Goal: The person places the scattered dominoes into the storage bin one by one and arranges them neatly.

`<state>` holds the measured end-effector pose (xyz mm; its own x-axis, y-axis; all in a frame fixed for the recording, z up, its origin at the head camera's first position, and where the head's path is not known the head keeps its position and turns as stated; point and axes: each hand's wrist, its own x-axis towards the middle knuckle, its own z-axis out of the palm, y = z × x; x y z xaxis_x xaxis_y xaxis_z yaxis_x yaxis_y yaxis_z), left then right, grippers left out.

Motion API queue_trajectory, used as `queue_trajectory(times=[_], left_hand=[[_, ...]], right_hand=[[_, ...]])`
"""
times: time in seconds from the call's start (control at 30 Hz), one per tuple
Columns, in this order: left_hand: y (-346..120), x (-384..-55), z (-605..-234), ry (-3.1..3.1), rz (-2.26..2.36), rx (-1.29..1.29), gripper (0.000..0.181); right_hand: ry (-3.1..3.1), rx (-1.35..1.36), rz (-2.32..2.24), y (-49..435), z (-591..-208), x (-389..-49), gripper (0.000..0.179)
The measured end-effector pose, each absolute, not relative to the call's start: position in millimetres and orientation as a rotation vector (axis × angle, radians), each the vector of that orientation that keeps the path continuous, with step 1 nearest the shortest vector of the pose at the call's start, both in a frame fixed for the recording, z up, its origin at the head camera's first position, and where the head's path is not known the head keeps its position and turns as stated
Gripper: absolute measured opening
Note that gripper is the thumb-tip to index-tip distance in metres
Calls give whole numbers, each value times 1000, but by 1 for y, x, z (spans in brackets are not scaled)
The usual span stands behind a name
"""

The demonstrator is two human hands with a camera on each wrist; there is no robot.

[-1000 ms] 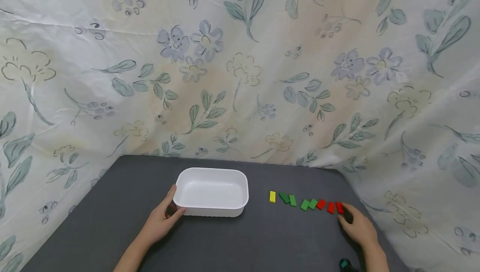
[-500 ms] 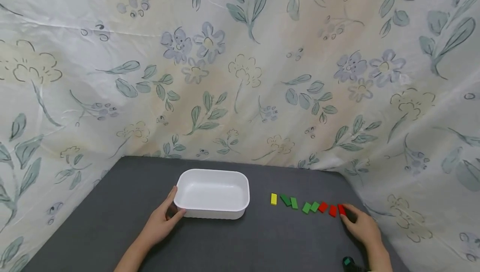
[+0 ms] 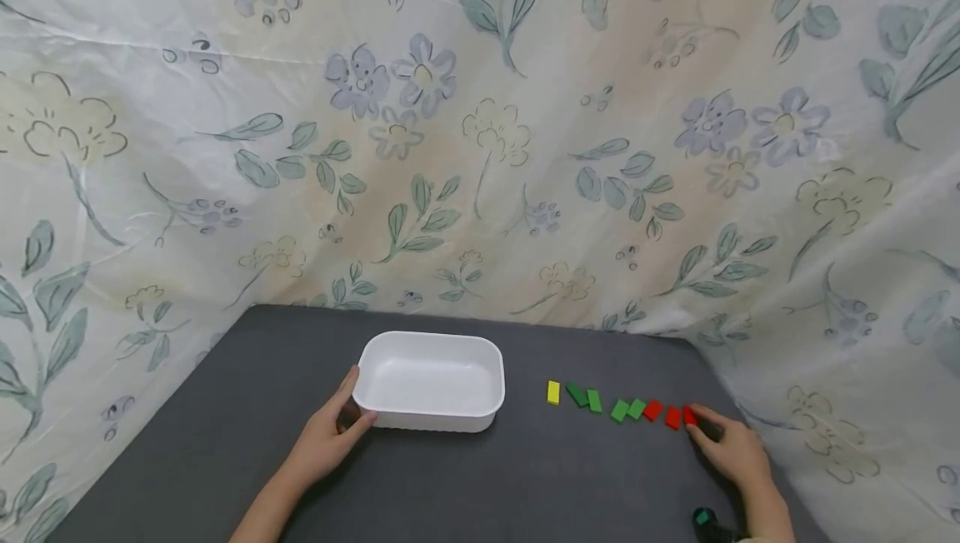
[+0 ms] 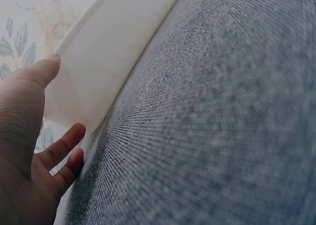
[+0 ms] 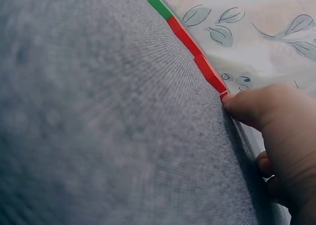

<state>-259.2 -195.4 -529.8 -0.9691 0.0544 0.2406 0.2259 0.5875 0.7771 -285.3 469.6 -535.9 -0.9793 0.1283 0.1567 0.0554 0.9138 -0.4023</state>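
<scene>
Head view: the left hand (image 3: 324, 435) is holding the near left corner of the white tray (image 3: 429, 385), thumb lying on the near wall, fingers reaching along the left side. Over on the right, the right hand (image 3: 735, 447) is pinching the end red block (image 3: 690, 415), narrow gap, block sitting right in it. It's at the far right of a bent row on the dark table (image 3: 487, 493): two more red blocks (image 3: 673, 417), then green blocks (image 3: 619, 410), then a yellow block (image 3: 553, 392).

Left wrist: the thumb is resting up by the tray's rim and the lower fingers are bending loosely. I'm guessing light, slightly flexy plastic, so the rim or a corner is where I'd be grabbing.

Right wrist: the thumb is touching the end red block, but the hand is hiding most of it, so can't tell how deep the grip's going. Probably light, stiff, tough, maybe a bit slick; I'd be pinching opposite edges.
</scene>
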Motion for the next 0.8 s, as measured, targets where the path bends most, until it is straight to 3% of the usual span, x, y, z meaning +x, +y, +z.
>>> queue_trajectory(times=[0.8], left_hand=[[-193, -259, -528, -2614, -1297, -221, 87]], right_hand=[[-2605, -231, 677, 454, -528, -281, 54]])
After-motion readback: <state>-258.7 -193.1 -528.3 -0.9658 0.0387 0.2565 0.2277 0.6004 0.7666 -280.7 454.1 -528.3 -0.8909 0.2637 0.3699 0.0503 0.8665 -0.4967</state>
